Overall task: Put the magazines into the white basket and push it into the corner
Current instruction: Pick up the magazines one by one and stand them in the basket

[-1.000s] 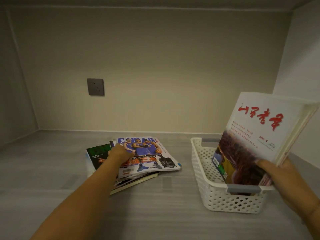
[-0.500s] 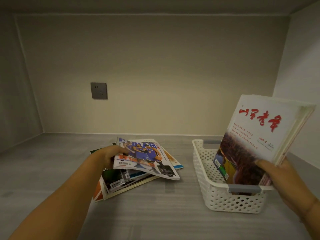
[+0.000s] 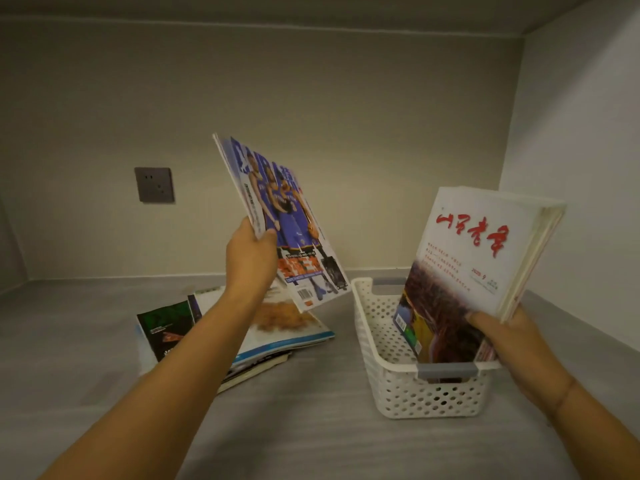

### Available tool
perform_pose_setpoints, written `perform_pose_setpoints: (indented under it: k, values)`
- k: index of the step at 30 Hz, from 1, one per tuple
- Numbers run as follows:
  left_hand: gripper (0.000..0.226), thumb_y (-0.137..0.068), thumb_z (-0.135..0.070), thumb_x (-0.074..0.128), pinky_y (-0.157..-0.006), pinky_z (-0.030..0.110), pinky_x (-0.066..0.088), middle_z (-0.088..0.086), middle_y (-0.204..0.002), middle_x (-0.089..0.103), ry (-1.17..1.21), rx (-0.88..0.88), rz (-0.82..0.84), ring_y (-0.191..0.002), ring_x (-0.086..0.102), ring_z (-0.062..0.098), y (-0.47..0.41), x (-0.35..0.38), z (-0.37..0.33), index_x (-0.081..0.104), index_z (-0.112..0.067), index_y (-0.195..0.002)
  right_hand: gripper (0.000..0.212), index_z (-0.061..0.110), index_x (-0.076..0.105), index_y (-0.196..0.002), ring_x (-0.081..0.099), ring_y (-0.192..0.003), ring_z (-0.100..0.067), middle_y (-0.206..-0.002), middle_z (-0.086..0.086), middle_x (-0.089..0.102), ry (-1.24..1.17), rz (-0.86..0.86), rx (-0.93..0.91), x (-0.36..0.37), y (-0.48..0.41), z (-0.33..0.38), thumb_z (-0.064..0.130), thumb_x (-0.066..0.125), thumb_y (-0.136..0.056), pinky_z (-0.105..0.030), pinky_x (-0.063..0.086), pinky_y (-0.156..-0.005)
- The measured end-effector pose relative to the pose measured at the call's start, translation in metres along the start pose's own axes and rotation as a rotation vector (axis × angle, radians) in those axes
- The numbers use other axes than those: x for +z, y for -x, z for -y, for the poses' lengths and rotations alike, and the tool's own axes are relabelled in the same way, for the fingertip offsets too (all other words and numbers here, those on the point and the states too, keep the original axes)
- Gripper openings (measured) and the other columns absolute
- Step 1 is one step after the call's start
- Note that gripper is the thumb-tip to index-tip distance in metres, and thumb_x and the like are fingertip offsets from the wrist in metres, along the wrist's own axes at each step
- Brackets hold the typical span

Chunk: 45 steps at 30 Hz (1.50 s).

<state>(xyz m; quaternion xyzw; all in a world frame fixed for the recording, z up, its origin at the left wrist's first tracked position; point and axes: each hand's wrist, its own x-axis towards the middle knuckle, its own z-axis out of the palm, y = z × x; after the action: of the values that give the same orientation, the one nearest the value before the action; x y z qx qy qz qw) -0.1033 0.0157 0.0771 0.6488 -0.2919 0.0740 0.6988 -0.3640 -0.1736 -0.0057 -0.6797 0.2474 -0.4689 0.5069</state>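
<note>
My left hand point(image 3: 250, 255) grips a basketball magazine point(image 3: 284, 223) by its left edge and holds it up in the air, tilted, above the pile of magazines point(image 3: 277, 327) lying on the grey surface. The white perforated basket point(image 3: 419, 389) stands to the right of the pile. My right hand point(image 3: 509, 344) grips a small stack of magazines with a white cover and red characters point(image 3: 467, 271), standing upright with its lower edge inside the basket.
A grey wall socket point(image 3: 154, 184) sits on the back wall at the left. The right side wall point(image 3: 581, 168) meets the back wall just behind the basket. Grey surface point(image 3: 311, 427) stretches in front of the pile and basket.
My left hand has lifted the basketball magazine off the pile and raised it upright, moving it right toward the basket. My right hand keeps the white stack in the basket.
</note>
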Motion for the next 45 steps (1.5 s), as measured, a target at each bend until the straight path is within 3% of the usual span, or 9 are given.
perform_pose_setpoints:
  k: [5, 8, 12, 16, 24, 31, 35, 39, 45]
  values:
    - [0.019, -0.098, -0.018, 0.044, -0.059, 0.023, 0.056, -0.023, -0.088, 0.058, -0.005, 0.142, 0.024, -0.078, 0.065, -0.001, 0.021, 0.020, -0.014, 0.048, -0.034, -0.105, 0.055, 0.017, 0.043, -0.136, 0.054, -0.112, -0.023, -0.128, -0.005, 0.056, 0.009, 0.004, -0.010, 0.000, -0.001, -0.001, 0.000, 0.057, -0.085, -0.036, 0.044, -0.090]
    - [0.017, -0.099, -0.017, 0.044, -0.049, 0.012, 0.051, -0.025, -0.085, 0.056, -0.021, 0.184, 0.009, -0.070, 0.063, -0.011, 0.022, 0.023, -0.018, 0.048, -0.033, -0.104, 0.056, 0.015, 0.041, -0.137, 0.054, -0.114, -0.025, -0.129, -0.007, 0.055, 0.014, 0.016, 0.000, -0.002, -0.001, -0.002, 0.001, 0.057, -0.085, -0.037, 0.046, -0.090]
    - [0.015, -0.099, -0.017, 0.045, -0.050, 0.014, 0.052, -0.024, -0.086, 0.054, 0.011, 0.161, -0.016, -0.072, 0.064, -0.007, 0.020, 0.023, -0.022, 0.047, -0.032, -0.103, 0.057, 0.015, 0.040, -0.138, 0.053, -0.115, -0.025, -0.129, -0.006, 0.054, 0.024, 0.007, -0.004, -0.001, -0.002, -0.002, 0.001, 0.057, -0.085, -0.033, 0.045, -0.087]
    - [0.012, -0.098, -0.017, 0.046, -0.043, 0.006, 0.045, -0.025, -0.087, 0.052, 0.024, 0.156, -0.045, -0.069, 0.057, -0.024, 0.020, 0.031, -0.023, 0.046, -0.028, -0.103, 0.057, 0.018, 0.039, -0.138, 0.053, -0.114, -0.023, -0.129, -0.004, 0.054, 0.022, 0.015, 0.000, -0.002, -0.002, -0.004, 0.003, 0.058, -0.086, -0.032, 0.047, -0.085]
    - [0.025, -0.098, -0.016, 0.042, -0.058, 0.035, 0.057, 0.003, -0.087, 0.067, -0.132, 0.191, 0.023, -0.069, 0.066, 0.020, 0.058, 0.086, -0.015, 0.054, -0.013, -0.120, 0.054, 0.024, 0.042, -0.134, 0.055, -0.108, -0.017, -0.126, -0.001, 0.055, 0.012, 0.029, -0.022, -0.001, 0.000, -0.002, 0.004, 0.057, -0.086, -0.030, 0.048, -0.082]
    - [0.043, -0.099, -0.023, 0.040, -0.060, 0.029, 0.046, 0.008, -0.093, 0.069, -0.288, 0.245, 0.158, -0.073, 0.061, 0.020, 0.105, 0.121, -0.002, 0.039, -0.018, -0.142, 0.058, 0.021, 0.039, -0.138, 0.054, -0.115, -0.021, -0.128, -0.001, 0.055, 0.002, 0.060, -0.038, -0.003, 0.001, -0.001, 0.002, 0.057, -0.086, -0.037, 0.047, -0.092]
    - [0.051, -0.100, -0.036, 0.036, -0.080, 0.032, 0.051, 0.006, -0.122, 0.064, -0.256, 0.300, 0.314, -0.101, 0.063, 0.023, 0.116, 0.126, -0.009, 0.025, -0.026, -0.149, 0.059, 0.021, 0.037, -0.140, 0.054, -0.117, -0.018, -0.131, -0.001, 0.055, 0.027, 0.072, -0.068, 0.000, 0.000, 0.000, 0.010, 0.059, -0.086, -0.031, 0.045, -0.093]
    - [0.064, -0.096, -0.053, 0.034, -0.104, 0.034, 0.042, 0.000, -0.149, 0.040, -0.206, 0.278, 0.599, -0.131, 0.045, 0.019, 0.125, 0.136, -0.012, 0.008, -0.035, -0.151, 0.067, 0.030, 0.035, -0.141, 0.051, -0.119, 0.002, -0.132, 0.016, 0.053, 0.051, 0.156, -0.141, 0.002, 0.004, 0.010, 0.049, 0.056, -0.080, -0.010, 0.043, -0.090]
    - [0.074, -0.089, -0.065, 0.034, -0.113, 0.042, 0.031, -0.006, -0.159, 0.018, -0.149, 0.171, 0.779, -0.142, 0.028, 0.018, 0.126, 0.144, -0.010, -0.006, -0.045, -0.148, 0.045, 0.048, 0.039, -0.127, 0.051, -0.116, 0.009, -0.132, 0.019, 0.051, 0.026, 0.212, -0.129, 0.002, 0.009, 0.016, 0.054, 0.042, -0.083, -0.008, 0.041, -0.091]
